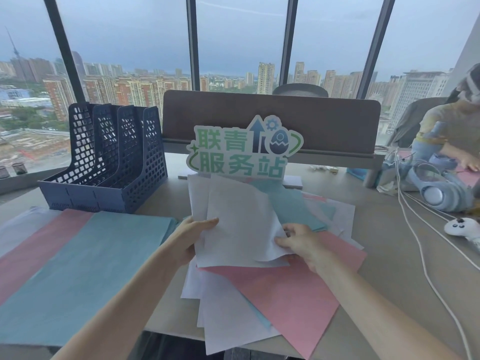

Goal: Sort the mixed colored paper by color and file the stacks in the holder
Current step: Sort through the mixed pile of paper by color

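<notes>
A few white sheets [233, 224] are lifted off the mixed pile, tilted up toward me. My left hand [193, 237] grips their left edge, thumb on top. My right hand [298, 242] pinches the lower right corner of the front white sheet. Under them lies the mixed pile: a large pink sheet [280, 289], white sheets [223, 320] and teal sheets [298, 206]. On the left lie sorted stacks: teal [91, 276] over pink [39, 245], with white [23, 224] beyond. The blue mesh file holder [109, 162] stands at the back left, its slots showing no paper.
A green-lettered sign [241, 149] stands behind the pile, before a brown desk divider [272, 118]. At right lie blue headphones [436, 193], white cables [420, 250] and a white controller [462, 227]. Another person [446, 136] sits far right. The desk's front edge runs under the pile.
</notes>
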The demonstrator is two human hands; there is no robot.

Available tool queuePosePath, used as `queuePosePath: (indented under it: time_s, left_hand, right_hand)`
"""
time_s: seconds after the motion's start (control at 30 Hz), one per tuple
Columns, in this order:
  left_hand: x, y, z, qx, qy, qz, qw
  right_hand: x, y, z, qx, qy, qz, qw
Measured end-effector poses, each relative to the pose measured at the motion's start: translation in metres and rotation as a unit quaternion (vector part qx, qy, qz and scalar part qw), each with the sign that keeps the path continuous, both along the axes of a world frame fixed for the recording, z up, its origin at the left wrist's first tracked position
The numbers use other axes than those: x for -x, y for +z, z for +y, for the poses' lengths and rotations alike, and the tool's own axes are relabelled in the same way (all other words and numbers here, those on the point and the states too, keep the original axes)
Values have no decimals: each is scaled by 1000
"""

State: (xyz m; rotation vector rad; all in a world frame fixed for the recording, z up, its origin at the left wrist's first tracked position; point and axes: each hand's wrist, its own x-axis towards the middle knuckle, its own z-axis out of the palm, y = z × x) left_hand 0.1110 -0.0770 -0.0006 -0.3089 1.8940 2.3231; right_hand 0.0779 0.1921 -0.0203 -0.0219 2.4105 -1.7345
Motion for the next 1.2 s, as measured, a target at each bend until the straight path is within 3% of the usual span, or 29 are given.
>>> queuePosePath:
  time_s: [0.2, 0.27, 0.4, 0.57, 0.83, 1.2]
  left_hand:
    - [-1, 7, 4, 34, 20, 10, 999]
    - [-3, 13, 7, 42, 19, 21, 999]
    - [-7, 21, 15, 42, -34, 87, 995]
    - [0, 27, 16, 128, -30, 183, 974]
    - [-3, 34, 25, 69, 6, 222, 973]
    - [-14, 12, 32, 58, 37, 181, 981]
  right_hand:
    - [7, -1, 3, -120, -14, 42, 992]
    - [9, 5, 1, -79, -26, 48, 995]
    - [10, 18, -5, 152, -15, -16, 988]
    - [5, 29, -8, 97, -47, 112, 988]
    - [-11, 56, -11, 79, -83, 286, 951]
    - [-13, 27, -10, 92, -54, 242, 964]
